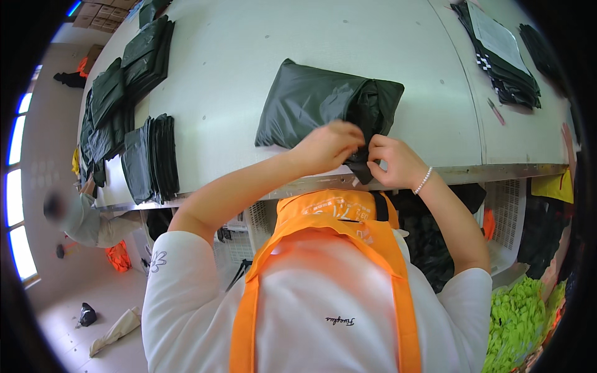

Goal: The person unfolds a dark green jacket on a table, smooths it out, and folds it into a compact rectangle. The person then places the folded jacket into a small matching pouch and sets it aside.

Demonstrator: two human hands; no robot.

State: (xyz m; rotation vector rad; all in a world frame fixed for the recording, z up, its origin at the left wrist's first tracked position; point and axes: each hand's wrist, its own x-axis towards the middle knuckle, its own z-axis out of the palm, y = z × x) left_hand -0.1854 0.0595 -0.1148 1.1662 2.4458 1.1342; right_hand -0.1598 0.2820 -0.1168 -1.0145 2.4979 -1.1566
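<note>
A dark green-black plastic bag (308, 102), plump with its contents, lies on the table in front of me. Its right end is bunched and folded, and a loose corner hangs at the table's near edge. My right hand (393, 160) pinches this gathered plastic between thumb and fingers; a beaded bracelet circles the wrist. Just left of it, my left hand (333, 146) is curled closed at the same folded part, its upper side slightly blurred by motion. What fills the bag is hidden.
Stacks of dark packages (146, 53) and folded dark bags (150, 158) occupy the table's left side. At right lie a dark pile with a pale sheet (497, 37) and a small pen-like tool (496, 112). Below are a white crate (504, 217) and bright green material (519, 323). Another person (93, 221) is at far left.
</note>
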